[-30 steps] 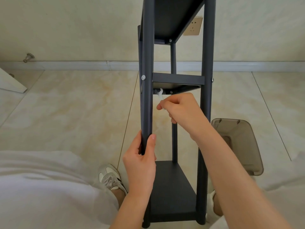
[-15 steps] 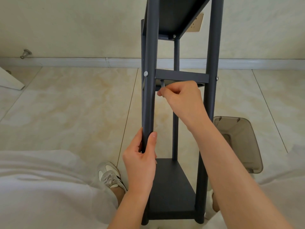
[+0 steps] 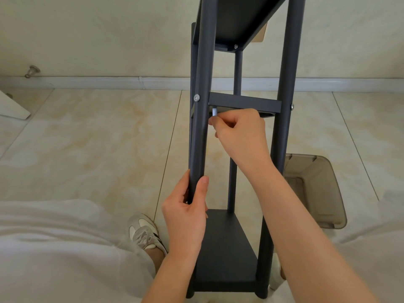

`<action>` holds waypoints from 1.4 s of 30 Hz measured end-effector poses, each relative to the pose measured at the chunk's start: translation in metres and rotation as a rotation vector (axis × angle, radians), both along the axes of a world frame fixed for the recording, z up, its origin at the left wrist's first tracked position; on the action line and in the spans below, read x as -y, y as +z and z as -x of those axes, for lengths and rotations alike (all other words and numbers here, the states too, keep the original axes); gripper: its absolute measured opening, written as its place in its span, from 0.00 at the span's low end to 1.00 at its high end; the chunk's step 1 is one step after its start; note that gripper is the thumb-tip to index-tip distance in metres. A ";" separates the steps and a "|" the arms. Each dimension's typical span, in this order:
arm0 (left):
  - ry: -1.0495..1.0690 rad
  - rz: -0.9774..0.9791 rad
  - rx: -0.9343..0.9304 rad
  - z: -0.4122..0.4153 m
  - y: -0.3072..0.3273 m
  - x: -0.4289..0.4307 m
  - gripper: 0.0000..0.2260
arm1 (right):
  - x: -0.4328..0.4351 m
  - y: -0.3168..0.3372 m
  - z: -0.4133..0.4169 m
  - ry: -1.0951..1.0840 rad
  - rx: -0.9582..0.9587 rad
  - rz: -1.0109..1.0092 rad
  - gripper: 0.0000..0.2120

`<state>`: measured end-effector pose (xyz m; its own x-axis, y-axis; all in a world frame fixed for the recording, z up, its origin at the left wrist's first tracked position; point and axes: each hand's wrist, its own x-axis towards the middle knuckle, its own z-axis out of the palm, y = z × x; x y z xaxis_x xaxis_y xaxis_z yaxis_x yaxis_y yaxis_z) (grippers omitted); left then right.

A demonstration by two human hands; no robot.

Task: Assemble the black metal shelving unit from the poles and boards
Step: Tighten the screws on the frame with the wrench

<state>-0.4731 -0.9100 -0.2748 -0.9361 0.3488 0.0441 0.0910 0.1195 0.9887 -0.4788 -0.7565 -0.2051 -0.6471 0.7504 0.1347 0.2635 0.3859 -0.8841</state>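
Holds the shelving unit [image 3: 288,62] upright on the tiled floor [image 3: 87,138], close in front of the body, between two legs in white trousers [image 3: 54,248]. Has all three boards in place: top board [image 3: 236,18] seen from below, middle board [image 3: 244,104] near the level of the skirting [image 3: 109,83], bottom board [image 3: 227,252] just above the floor.

Grasps the near-left pole [image 3: 200,138] with the left hand [image 3: 185,213], between the middle and bottom boards. Keeps the grip wrapped round the pole, thumb on its right side, fingers passing behind on the left.

Reaches with the right hand [image 3: 240,134] between the two near poles to just under the front-left corner of the middle board. Pinches a small silver tool [image 3: 215,111] there with curled fingers, its upper end pointing at the underside of the board, just beside the near-left pole. Cannot tell what that end sits on.

Shows a silver screw head [image 3: 196,97] on the near-left pole, level with the middle board.

Leaves a smoky translucent plastic bin [image 3: 317,189] on the floor just right of the unit, a white shoe [image 3: 144,232] just left of the bottom board, and a metal door stop [image 3: 32,71] on the wall far left.
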 end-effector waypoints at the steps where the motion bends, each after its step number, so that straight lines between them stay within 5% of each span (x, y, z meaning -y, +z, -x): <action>1: 0.000 -0.001 -0.003 0.000 0.000 0.000 0.27 | 0.000 -0.001 0.000 0.000 -0.004 -0.003 0.15; 15: 0.017 0.008 -0.006 0.005 -0.003 0.001 0.26 | 0.001 -0.028 0.016 -0.100 -0.099 -0.242 0.17; 24: 0.027 0.026 -0.014 0.009 -0.007 0.005 0.24 | 0.006 -0.041 0.029 -0.152 -0.199 -0.404 0.09; 42: 0.015 0.011 -0.021 0.005 -0.005 0.001 0.25 | 0.009 -0.012 0.001 -0.056 0.047 0.051 0.14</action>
